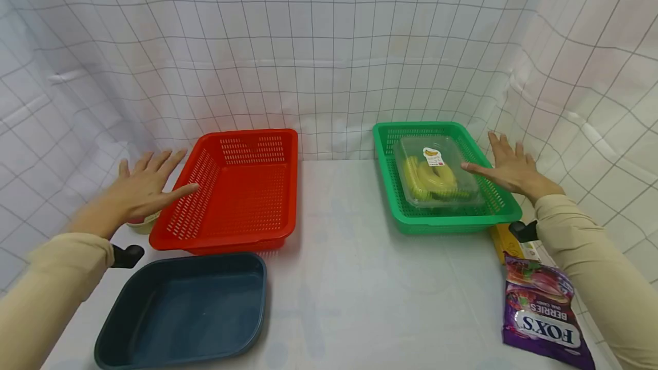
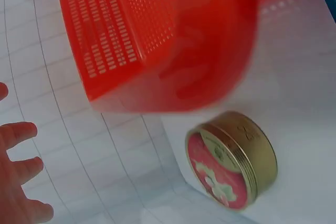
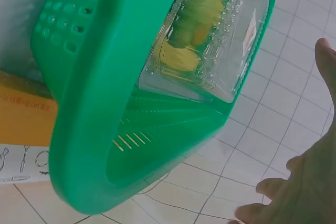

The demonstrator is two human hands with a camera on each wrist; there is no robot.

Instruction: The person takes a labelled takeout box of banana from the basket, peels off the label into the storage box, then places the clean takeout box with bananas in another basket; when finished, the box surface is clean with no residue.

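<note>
My left hand (image 1: 141, 187) is spread with straight fingers beside the left rim of a red plastic basket (image 1: 252, 198), holding nothing. Under that hand, a round gold tin (image 2: 231, 161) with a red floral lid lies next to the basket. On the other side, my right hand (image 1: 511, 170) has its fingers spread at the right rim of a green plastic basket (image 1: 447, 224). Inside the green basket sits a clear plastic box (image 1: 434, 173) with yellow bananas and a banana label. Whether either hand touches a rim, I cannot tell.
A dark blue tray (image 1: 190, 307) stands in front of the red basket. A purple Fox's candy bag (image 1: 545, 313) and a yellow box (image 1: 506, 241) lie below my right forearm. White gridded curtains (image 1: 334, 44) enclose the table's back and sides.
</note>
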